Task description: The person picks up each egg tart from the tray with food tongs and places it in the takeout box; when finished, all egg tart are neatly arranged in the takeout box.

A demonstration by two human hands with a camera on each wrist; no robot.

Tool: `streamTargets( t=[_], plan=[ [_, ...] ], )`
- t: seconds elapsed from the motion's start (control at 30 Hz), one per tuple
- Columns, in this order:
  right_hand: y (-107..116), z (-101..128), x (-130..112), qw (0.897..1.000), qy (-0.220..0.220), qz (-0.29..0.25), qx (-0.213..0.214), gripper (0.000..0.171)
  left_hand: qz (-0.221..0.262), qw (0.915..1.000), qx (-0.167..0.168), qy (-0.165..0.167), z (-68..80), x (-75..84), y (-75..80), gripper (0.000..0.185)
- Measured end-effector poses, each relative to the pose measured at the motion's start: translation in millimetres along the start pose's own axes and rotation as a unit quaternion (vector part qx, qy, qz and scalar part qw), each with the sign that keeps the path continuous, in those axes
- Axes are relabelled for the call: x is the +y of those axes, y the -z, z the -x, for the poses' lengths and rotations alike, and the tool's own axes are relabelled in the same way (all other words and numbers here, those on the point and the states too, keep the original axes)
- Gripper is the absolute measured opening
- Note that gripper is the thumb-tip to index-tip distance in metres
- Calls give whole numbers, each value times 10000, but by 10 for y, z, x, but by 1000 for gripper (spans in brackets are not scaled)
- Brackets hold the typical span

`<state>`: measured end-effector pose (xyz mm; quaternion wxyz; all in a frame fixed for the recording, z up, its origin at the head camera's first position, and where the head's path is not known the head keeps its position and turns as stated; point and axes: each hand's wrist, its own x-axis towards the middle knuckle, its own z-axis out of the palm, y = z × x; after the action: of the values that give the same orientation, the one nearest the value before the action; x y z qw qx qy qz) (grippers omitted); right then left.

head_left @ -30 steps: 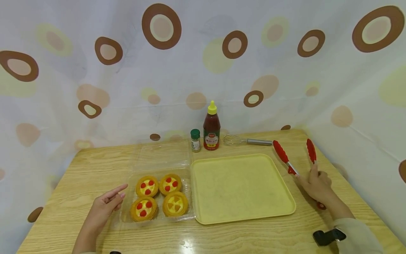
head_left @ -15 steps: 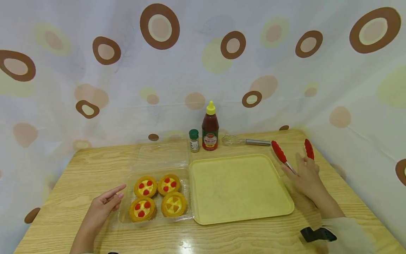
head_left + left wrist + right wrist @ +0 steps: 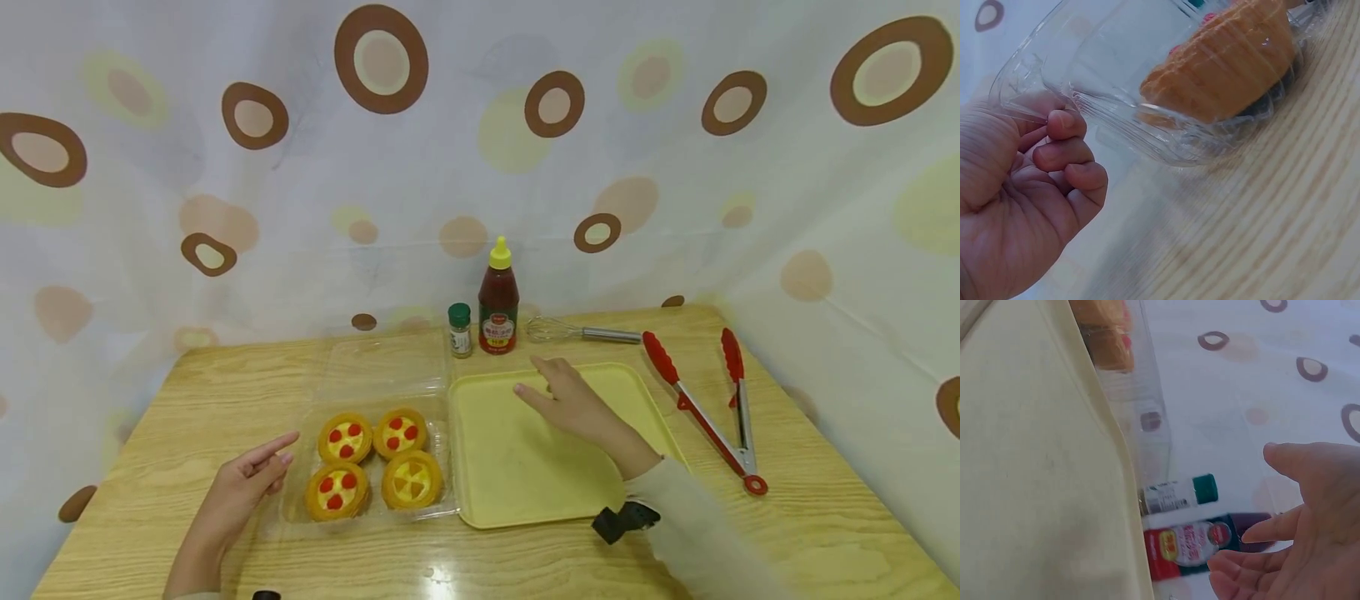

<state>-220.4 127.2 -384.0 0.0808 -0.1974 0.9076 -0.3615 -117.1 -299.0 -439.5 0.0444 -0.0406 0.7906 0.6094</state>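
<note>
A clear plastic container (image 3: pixel 375 379) with its lid folded back holds several small tarts (image 3: pixel 372 462) topped in yellow and red. My left hand (image 3: pixel 251 475) rests on the table at the container's left edge. Its forefinger points at the container and the other fingers are loosely curled, holding nothing. The left wrist view shows that hand (image 3: pixel 1054 144) beside the container's corner (image 3: pixel 1035 94), with a tart (image 3: pixel 1229 62) behind the plastic. My right hand (image 3: pixel 558 396) hovers with straight fingers over the far part of an empty yellow tray (image 3: pixel 525 475). Red-tipped tongs (image 3: pixel 705 408) lie on the table right of the tray.
A ketchup bottle (image 3: pixel 498 308), a green-capped spice jar (image 3: pixel 460 330) and a wire whisk (image 3: pixel 577 333) stand along the table's back edge. The right wrist view shows the bottle (image 3: pixel 1197 540) and jar (image 3: pixel 1179 494) just beyond the tray (image 3: pixel 1035 456). A spotted curtain surrounds the table.
My right hand has let go of the tongs and moved left over the yellow tray. The tongs now lie on the table. The left hand has stayed put.
</note>
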Motion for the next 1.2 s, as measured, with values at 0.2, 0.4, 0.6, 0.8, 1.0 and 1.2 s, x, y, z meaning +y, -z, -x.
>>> streamTargets(
  t=[0.2,0.4,0.6,0.8,1.0,1.2],
  plan=[
    [-386,-479,-186,9955,-282,-860,-294,59,48,9999,-126,95,-10,9,22,57],
    [-780,-810,-293,9743,-761,-2094,324,43,60,9998,-125,118,1,11,27,57],
    [-1024,-937,-355,9361,-1149,-3055,1309,26,65,9999,-132,56,-4,3,33,56],
    [-1068,-985,-392,9113,-1493,-3455,1667,17,110,9997,-197,-75,-10,-13,40,55],
    [-1055,-1005,-386,8973,-1473,-3805,1685,12,103,9994,-233,-239,-11,-25,64,53],
    [-1021,-992,-418,8942,-1147,-4045,1536,18,137,9992,-253,-267,12,-33,82,51]
  ],
)
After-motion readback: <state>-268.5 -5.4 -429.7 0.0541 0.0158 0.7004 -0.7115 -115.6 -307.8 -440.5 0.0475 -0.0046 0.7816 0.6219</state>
